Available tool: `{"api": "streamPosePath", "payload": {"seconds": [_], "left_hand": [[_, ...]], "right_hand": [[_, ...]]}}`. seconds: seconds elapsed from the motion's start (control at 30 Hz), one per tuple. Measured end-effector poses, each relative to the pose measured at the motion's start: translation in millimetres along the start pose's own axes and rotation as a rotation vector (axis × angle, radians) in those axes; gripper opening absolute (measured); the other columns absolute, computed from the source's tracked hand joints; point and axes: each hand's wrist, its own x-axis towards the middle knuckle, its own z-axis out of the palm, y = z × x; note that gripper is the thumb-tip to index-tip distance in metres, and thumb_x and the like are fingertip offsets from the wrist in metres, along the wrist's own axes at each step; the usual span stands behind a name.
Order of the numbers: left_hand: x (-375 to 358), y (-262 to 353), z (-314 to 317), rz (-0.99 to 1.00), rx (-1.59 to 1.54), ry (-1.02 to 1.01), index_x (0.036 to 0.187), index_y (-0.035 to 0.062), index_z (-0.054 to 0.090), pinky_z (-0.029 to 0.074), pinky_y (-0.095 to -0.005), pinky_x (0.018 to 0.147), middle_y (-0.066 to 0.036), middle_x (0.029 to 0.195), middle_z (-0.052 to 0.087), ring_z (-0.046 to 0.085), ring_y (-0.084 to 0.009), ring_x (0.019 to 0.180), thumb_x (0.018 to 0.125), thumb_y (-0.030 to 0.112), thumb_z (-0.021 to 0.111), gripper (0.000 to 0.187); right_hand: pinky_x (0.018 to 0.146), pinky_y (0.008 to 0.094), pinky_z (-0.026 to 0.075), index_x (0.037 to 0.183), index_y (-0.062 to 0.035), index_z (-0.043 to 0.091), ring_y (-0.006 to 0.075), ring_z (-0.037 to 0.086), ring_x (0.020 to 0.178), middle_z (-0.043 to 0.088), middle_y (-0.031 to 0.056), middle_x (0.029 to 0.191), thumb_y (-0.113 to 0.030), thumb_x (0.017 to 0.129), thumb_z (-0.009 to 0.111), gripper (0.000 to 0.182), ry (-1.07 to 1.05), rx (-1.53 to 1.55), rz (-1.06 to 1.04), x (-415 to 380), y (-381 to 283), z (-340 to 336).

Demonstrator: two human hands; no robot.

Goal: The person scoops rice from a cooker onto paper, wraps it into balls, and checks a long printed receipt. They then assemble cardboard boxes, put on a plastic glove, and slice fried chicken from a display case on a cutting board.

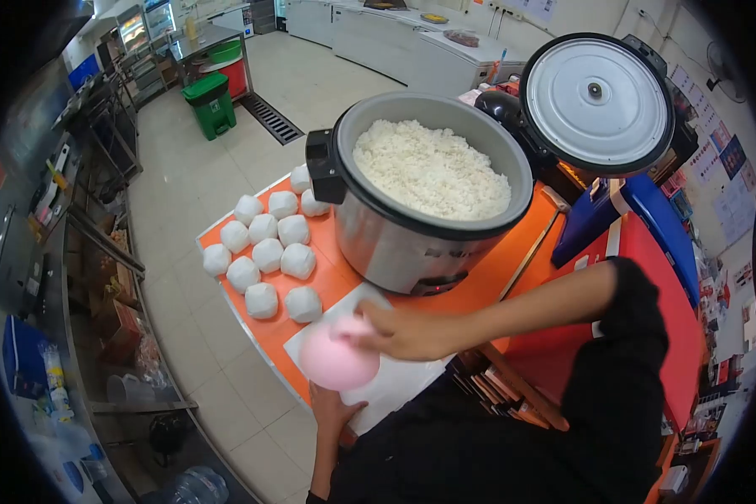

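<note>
My right hand (407, 333) pinches a pink bowl (338, 357), which looks turned upside down and is blurred by motion. Beneath it lies a sheet of white paper (399, 388) on the orange table. At the paper's near left edge is my left hand (333, 412), thumb spread out, its fingertips partly hidden by the bowl. Several round white wrapped bundles (267, 255) sit in rows to the left. Beyond my right hand stands a large rice cooker (395, 252) full of cooked white rice (428, 168), its lid (598, 101) raised.
A long thin stick (531, 256) lies on the orange tabletop (344, 281) right of the cooker. Red and blue boxes (659, 311) stand close by my right arm. On the tiled floor are a green bin (210, 105) and a drain grate (270, 119). Metal shelving (134, 407) runs along the left.
</note>
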Motion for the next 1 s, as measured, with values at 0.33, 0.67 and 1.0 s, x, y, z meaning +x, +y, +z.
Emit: {"api": "streamPosePath", "payload": {"seconds": [0.33, 0.67, 1.0], "left_hand": [[26, 15, -17, -0.273, 0.25, -0.012, 0.117, 0.0093, 0.049, 0.029, -0.0482, 0.098, -0.021, 0.128, 0.032, 0.027, -0.0393, 0.121, 0.061, 0.039, 0.075, 0.068], [97, 22, -81, -0.431, 0.192, -0.408, 0.117, 0.0099, 0.05, 0.045, -0.0445, 0.082, -0.019, 0.118, 0.048, 0.051, -0.035, 0.104, 0.068, 0.042, 0.069, 0.062], [31, 38, 3, -0.481, 0.087, 0.154, 0.14, 0.0084, 0.01, 0.013, -0.0534, 0.104, -0.023, 0.143, 0.005, 0.009, -0.041, 0.131, 0.061, 0.036, 0.077, 0.107]], "right_hand": [[0.062, 0.0357, 0.049, 0.112, -0.0188, 0.056, 0.0257, 0.062, 0.074, 0.058, 0.0087, 0.086, -0.01, 0.079, 0.051, 0.034, 0.685, -1.22, 0.216, 45, 106, -288], [0.077, 0.0417, 0.044, 0.103, -0.0136, 0.061, 0.0317, 0.059, 0.085, 0.063, 0.0144, 0.09, -0.022, 0.088, 0.039, 0.028, 0.129, -1.053, 0.199, 74, 139, -292], [0.043, 0.0332, 0.037, 0.075, -0.0022, 0.054, 0.0181, 0.044, 0.047, 0.05, 0.0079, 0.055, -0.034, 0.094, 0.028, 0.045, -0.168, -0.514, 0.327, 40, 123, -226]]}}
